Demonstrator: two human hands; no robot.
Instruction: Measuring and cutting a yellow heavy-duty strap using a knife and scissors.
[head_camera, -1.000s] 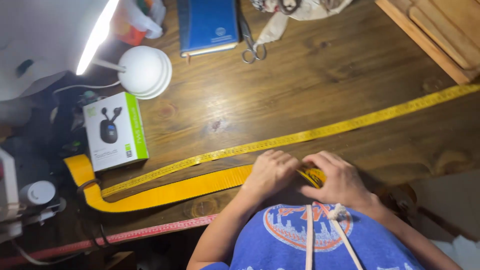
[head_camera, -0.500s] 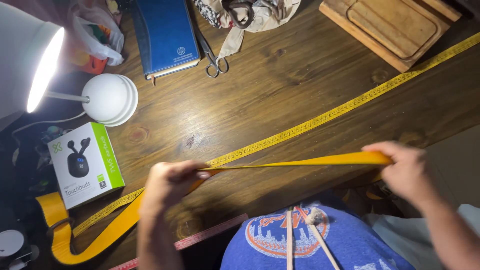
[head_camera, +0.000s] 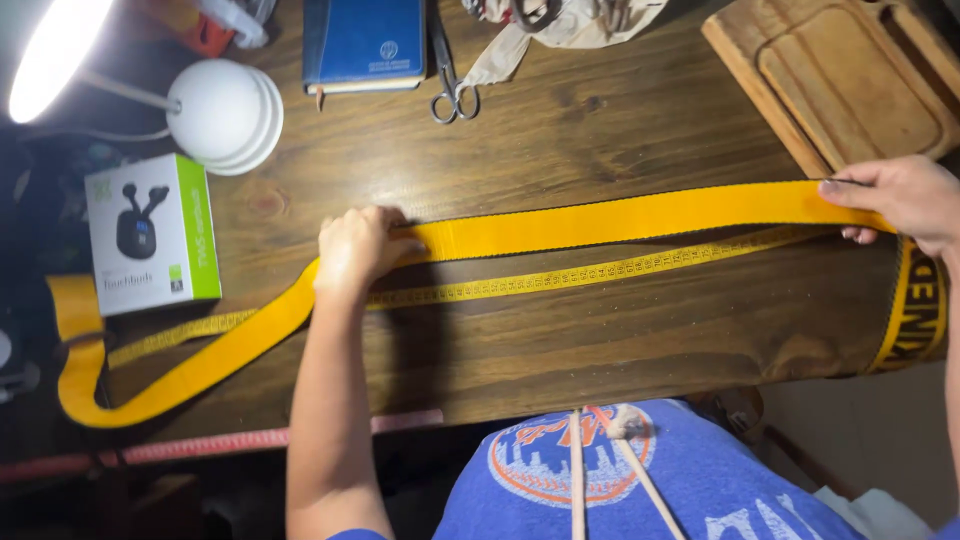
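Observation:
A wide yellow webbing strap (head_camera: 610, 218) lies stretched flat across the dark wooden table (head_camera: 600, 330). My left hand (head_camera: 358, 245) presses the strap down near the table's middle left. My right hand (head_camera: 895, 195) pinches the strap at the right edge, where its tail hangs down over the table's side. Just below the strap and nearly parallel to it runs a yellow measuring tape (head_camera: 560, 280). The strap's left part curves down and loops back up at the far left.
A white box with earbuds pictured (head_camera: 152, 232) sits left, beside a lit white desk lamp (head_camera: 215, 115). Scissors (head_camera: 447, 75), a blue book (head_camera: 365, 42) and crumpled cloth lie at the back. A wooden board (head_camera: 850, 85) is at the back right. A red tape (head_camera: 200, 445) runs along the front edge.
The strap, held up taut in the air half a second ago, now lies flat on the table above the measuring tape. Both hands moved away from my body and further apart.

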